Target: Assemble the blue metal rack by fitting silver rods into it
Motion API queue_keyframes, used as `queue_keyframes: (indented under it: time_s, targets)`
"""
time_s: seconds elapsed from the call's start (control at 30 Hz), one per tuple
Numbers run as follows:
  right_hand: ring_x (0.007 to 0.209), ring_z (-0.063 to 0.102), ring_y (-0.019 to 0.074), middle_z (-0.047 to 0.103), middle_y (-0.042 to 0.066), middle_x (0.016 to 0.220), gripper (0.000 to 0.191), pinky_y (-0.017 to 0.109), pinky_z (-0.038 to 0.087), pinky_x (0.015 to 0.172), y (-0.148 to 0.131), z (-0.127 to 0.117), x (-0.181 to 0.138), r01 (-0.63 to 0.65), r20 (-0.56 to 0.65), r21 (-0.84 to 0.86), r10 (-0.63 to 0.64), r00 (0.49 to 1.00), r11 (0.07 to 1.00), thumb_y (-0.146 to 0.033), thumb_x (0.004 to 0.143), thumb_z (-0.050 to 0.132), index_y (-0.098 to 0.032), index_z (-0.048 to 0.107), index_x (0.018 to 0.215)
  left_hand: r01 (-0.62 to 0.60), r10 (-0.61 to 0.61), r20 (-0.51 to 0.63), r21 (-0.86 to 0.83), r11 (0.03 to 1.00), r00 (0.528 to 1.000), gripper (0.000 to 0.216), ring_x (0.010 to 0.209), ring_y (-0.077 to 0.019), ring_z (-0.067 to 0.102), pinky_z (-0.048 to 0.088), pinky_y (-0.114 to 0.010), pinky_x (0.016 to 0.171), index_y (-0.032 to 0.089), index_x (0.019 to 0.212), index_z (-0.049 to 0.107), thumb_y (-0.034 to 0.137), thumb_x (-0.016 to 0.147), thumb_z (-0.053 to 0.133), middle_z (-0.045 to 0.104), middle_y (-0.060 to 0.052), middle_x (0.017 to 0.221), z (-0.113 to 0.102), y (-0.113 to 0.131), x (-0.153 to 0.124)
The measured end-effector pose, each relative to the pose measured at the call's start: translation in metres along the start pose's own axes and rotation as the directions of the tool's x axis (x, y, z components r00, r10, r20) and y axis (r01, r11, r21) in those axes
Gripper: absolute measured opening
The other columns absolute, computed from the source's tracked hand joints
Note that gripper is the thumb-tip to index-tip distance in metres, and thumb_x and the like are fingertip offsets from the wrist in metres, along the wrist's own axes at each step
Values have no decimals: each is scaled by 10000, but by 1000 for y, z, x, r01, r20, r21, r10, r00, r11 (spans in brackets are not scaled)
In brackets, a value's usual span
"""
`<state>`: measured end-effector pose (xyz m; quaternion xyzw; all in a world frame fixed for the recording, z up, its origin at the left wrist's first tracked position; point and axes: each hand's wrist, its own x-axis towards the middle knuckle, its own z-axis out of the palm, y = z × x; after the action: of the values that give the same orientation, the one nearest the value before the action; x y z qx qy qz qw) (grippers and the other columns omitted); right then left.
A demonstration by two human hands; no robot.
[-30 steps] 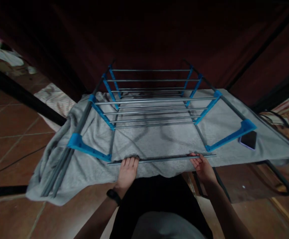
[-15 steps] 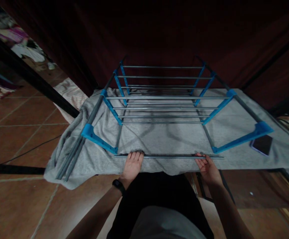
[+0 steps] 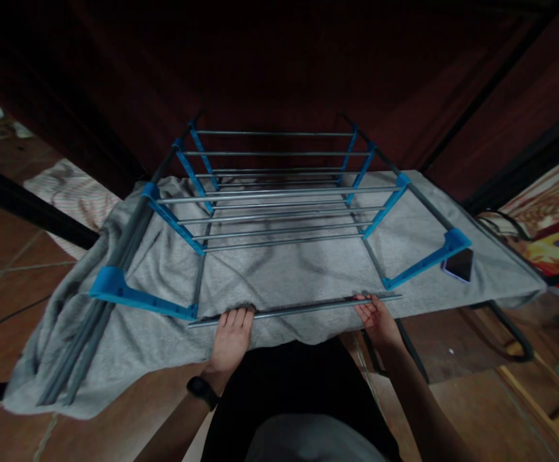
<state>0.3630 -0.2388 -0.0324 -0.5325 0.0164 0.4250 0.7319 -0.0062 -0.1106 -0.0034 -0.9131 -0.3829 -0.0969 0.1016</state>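
A thin grey metal tube (image 3: 303, 310) lies crosswise near the front edge of the grey blanket. Close to its left end, my left hand (image 3: 232, 337) has its fingers curled over it. My right hand (image 3: 378, 319) grips the tube toward the other end, thumb and fingers around it. Just beyond stands a rack frame of metal tubes with blue plastic brackets, its front left bracket (image 3: 139, 296) and front right bracket (image 3: 428, 260) flanking the tube. Several metal crossbars (image 3: 279, 194) span the frame farther back.
Several loose grey tubes (image 3: 79, 353) rest on the blanket (image 3: 289, 269) at the left. A phone (image 3: 459, 265) lies by the front right bracket. Dark red cloth (image 3: 269, 70) hangs behind the rack. A black metal bar (image 3: 33, 202) runs past the left side.
The view has turned to the right, so the rack appears farther left and slightly tilted. Both hands keep hold of the tube, which stays in front of the rack.
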Motion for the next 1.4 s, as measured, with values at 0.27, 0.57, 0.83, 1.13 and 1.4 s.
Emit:
queue_keyframes:
  time_s: [0.27, 0.57, 0.83, 1.13, 1.4]
  targets:
    - [900, 745, 178, 772, 21, 878, 105, 325, 604, 878, 1, -4, 3, 1, -31, -24, -2, 1000, 1000, -339, 828, 708, -260, 664, 880, 16, -15, 21, -32, 999, 1000, 353, 924, -260, 588, 437, -411, 872, 177, 1206, 652, 112, 931, 440, 686, -110, 1009, -2, 2, -1]
    - [875, 746, 155, 768, 14, 860, 86, 291, 601, 879, -2, -7, 4, -17, -22, -41, 16, 1000, 999, -325, 844, 691, -248, 669, 873, 18, -16, 46, -29, 999, 999, 320, 910, -249, 578, 425, -398, 881, 156, 1183, 649, 100, 939, 450, 673, -96, 971, -5, 5, 0]
    - [874, 743, 144, 766, 14, 871, 63, 277, 600, 884, -4, -4, 0, -7, -8, -35, 7, 1000, 999, -303, 874, 660, -245, 677, 857, 25, -23, 63, -24, 999, 998, 339, 942, -253, 579, 418, -406, 925, 161, 1212, 637, 101, 946, 435, 674, -91, 989, -4, 7, -1]
    - [896, 739, 152, 766, 12, 877, 94, 292, 602, 890, -3, -6, 1, -6, 4, -31, 6, 1000, 1000, -319, 833, 717, -240, 675, 863, 17, -17, 74, 1, 1000, 997, 352, 954, -251, 587, 423, -402, 916, 167, 1231, 630, 109, 951, 424, 679, -97, 1025, -2, 6, -2]
    - [870, 741, 147, 770, 9, 867, 121, 290, 602, 865, -2, -8, 4, -1, 33, -25, 2, 999, 1000, -329, 819, 737, -233, 684, 870, 21, -21, 38, 15, 1000, 999, 328, 924, -241, 587, 437, -399, 897, 157, 1190, 650, 100, 935, 452, 681, -93, 992, -1, 6, -1]
